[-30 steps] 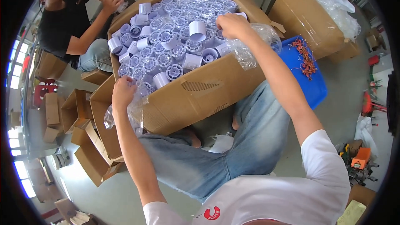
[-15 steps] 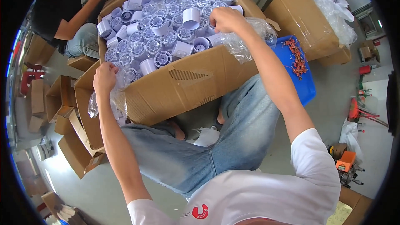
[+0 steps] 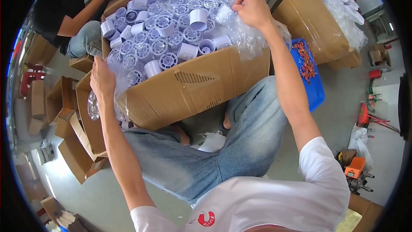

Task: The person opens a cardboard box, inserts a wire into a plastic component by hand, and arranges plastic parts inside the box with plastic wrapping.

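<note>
A big cardboard box (image 3: 171,99) in front of me is filled with white plastic spools (image 3: 164,25), mostly standing upright in rows, with some lying on their sides at the left. Clear plastic film (image 3: 251,43) hangs over the box's near right corner. Above that corner, my right hand (image 3: 254,10) is closed on the film and holds it up. At the near left corner, my left hand (image 3: 103,77) is closed on another part of the clear film, which drapes down beside the box.
A blue tray (image 3: 315,88) with small orange-red parts stands right of the box. Beyond it is a carton (image 3: 311,17) topped with plastic film. Open cartons (image 3: 79,159) stand at the left. Another person (image 3: 71,25) sits at the far left.
My right hand has moved right and up, pulling the film off some spools at the right. My left hand has shifted slightly left and up with its part of the film.
</note>
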Tool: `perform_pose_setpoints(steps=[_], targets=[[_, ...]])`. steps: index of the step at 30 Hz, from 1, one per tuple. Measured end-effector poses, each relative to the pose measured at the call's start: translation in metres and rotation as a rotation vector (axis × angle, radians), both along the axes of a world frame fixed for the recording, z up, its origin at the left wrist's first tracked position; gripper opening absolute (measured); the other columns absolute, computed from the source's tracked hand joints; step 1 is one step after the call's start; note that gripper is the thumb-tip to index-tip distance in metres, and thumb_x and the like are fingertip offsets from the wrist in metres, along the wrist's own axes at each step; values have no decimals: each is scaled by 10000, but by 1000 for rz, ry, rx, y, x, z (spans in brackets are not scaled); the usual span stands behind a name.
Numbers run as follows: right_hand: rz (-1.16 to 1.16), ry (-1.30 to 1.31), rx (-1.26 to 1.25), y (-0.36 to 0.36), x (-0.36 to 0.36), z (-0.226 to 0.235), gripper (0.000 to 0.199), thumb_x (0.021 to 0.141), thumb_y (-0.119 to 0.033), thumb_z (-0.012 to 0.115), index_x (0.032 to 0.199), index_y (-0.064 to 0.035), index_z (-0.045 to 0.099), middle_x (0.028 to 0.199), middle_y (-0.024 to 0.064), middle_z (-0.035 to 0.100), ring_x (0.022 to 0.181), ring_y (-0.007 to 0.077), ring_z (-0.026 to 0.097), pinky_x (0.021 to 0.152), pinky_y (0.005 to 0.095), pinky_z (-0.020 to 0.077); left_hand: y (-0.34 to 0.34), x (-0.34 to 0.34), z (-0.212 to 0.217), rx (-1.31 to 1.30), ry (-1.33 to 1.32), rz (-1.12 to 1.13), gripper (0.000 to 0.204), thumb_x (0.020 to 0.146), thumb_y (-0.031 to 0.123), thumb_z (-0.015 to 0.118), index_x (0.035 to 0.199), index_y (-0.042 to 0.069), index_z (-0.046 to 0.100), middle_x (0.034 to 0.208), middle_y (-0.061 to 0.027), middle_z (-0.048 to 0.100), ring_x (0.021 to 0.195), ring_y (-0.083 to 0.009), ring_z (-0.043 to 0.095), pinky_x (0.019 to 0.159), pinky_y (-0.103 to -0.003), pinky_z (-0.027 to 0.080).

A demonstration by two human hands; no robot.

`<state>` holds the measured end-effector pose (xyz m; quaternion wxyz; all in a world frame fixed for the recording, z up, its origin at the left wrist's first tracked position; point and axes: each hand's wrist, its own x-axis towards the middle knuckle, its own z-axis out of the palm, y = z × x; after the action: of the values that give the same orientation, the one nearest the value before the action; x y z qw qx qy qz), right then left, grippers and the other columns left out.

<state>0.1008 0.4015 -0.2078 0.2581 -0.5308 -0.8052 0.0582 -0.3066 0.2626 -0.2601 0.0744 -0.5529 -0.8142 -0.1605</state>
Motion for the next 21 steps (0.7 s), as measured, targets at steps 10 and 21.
perform_pose_setpoints(steps=[10,21], targets=[[-4,199,239,-10,0,-8,359,796,-72,644,1149,-137,638,814,114,683,681,281,641,668,376,499,1,11,12,294,-55,-78,245,949,220,519,1143,74,551,877,-196,677,852,-387,645,697,-467,484],[-51,221,-25,16,10,-7,260,801,-122,650,1051,-76,708,774,146,684,697,217,650,693,339,499,1,34,25,562,-69,-164,184,891,206,637,1047,108,645,631,-107,596,576,-283,597,559,-391,465]])
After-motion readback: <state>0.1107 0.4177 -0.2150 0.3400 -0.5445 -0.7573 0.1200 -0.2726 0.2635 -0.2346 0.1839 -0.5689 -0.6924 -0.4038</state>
